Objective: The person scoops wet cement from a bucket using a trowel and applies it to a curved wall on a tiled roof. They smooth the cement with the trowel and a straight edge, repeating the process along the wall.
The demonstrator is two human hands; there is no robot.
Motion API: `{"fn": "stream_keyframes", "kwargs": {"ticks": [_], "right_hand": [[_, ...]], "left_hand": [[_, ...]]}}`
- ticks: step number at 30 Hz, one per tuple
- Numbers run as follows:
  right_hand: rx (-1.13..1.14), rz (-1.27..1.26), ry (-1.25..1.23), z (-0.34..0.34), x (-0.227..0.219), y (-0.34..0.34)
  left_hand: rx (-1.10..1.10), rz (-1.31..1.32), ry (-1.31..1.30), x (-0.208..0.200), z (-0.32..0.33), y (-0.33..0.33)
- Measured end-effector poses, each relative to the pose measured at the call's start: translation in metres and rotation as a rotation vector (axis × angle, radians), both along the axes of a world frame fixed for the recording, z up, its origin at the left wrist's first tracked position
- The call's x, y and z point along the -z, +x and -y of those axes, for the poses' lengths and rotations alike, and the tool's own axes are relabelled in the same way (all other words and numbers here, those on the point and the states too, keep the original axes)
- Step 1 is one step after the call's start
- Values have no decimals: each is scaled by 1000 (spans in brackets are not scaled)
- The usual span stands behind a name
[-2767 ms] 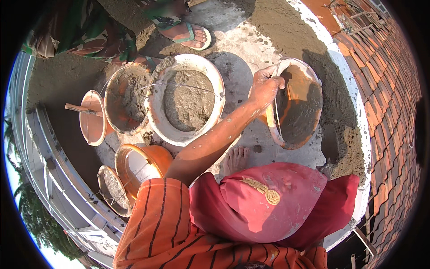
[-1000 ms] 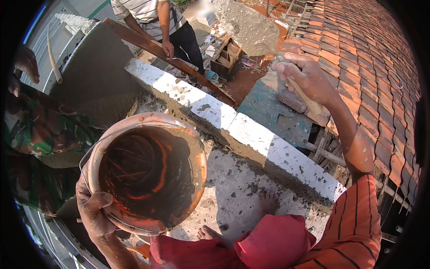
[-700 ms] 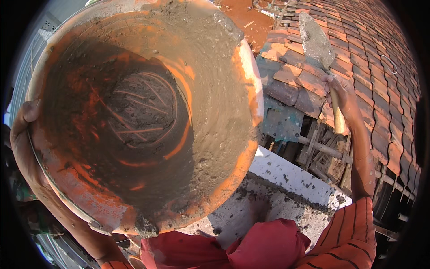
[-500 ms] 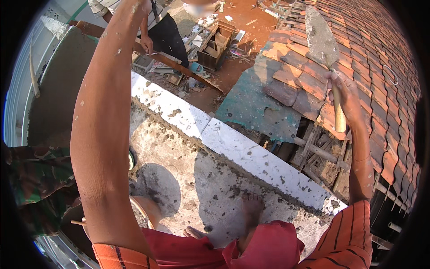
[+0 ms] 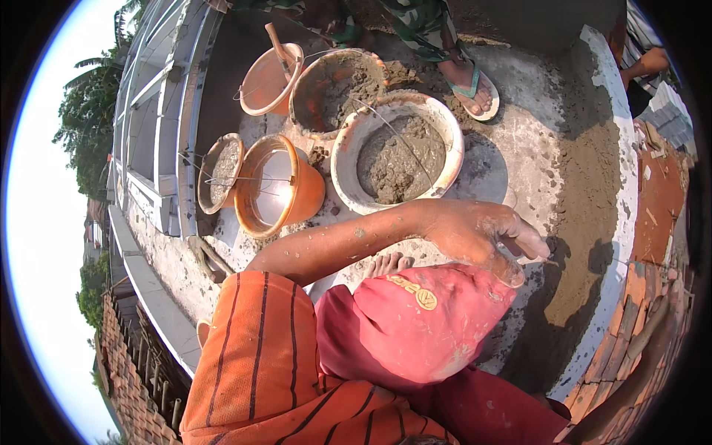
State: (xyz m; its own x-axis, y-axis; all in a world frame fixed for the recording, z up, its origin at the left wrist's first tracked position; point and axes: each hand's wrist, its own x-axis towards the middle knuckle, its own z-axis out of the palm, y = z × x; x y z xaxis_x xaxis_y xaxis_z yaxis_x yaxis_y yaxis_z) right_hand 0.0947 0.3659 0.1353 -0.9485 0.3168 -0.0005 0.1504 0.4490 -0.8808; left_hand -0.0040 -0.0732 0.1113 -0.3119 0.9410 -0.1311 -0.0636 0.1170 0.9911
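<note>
My left hand [image 5: 478, 233] hangs bent at the wrist above my red-clothed knee. Its thumb and fingers are apart, and nothing shows between them. Just beyond the wrist stands a wide pale bucket [image 5: 346, 159] with a wire handle, holding wet grey mortar [image 5: 400, 159]. My right forearm [image 5: 630, 386] lies in shadow at the lower right rim. Its hand is too dark and distorted there to make out, and the trowel does not show clearly. Right of my left hand runs a strip of mortar [image 5: 586, 178] along a white wall edge [image 5: 624, 141].
Beside the pale bucket stand a mortar-smeared tub [image 5: 300, 111], an orange bucket [image 5: 305, 189], a smaller mortar bucket [image 5: 206, 174] and a bucket [image 5: 259, 85] with a wooden-handled tool. Another person's sandalled foot [image 5: 475, 89] is close by. Roof tiles [image 5: 612, 348] lie beyond the wall edge.
My view has swung left from the roof and yard to the buckets. My left arm has come down across my knee. My right hand, earlier holding a raised trowel, is now at the rim.
</note>
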Motion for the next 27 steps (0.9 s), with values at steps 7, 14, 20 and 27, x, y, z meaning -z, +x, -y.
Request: {"fn": "stream_keyframes", "kwargs": {"ticks": [7, 14, 20, 27], "right_hand": [[-489, 171, 196, 185, -25, -105], [-1042, 233, 42, 356, -23, -125], [-1002, 304, -62, 413, -5, -117], [-907, 369, -179, 427, 17, -124]], "left_hand": [[-803, 392, -90, 44, 142, 114], [-1402, 549, -185, 74, 232, 203], [-1758, 522, -229, 78, 296, 225], [-1790, 637, -181, 87, 295, 236]]}}
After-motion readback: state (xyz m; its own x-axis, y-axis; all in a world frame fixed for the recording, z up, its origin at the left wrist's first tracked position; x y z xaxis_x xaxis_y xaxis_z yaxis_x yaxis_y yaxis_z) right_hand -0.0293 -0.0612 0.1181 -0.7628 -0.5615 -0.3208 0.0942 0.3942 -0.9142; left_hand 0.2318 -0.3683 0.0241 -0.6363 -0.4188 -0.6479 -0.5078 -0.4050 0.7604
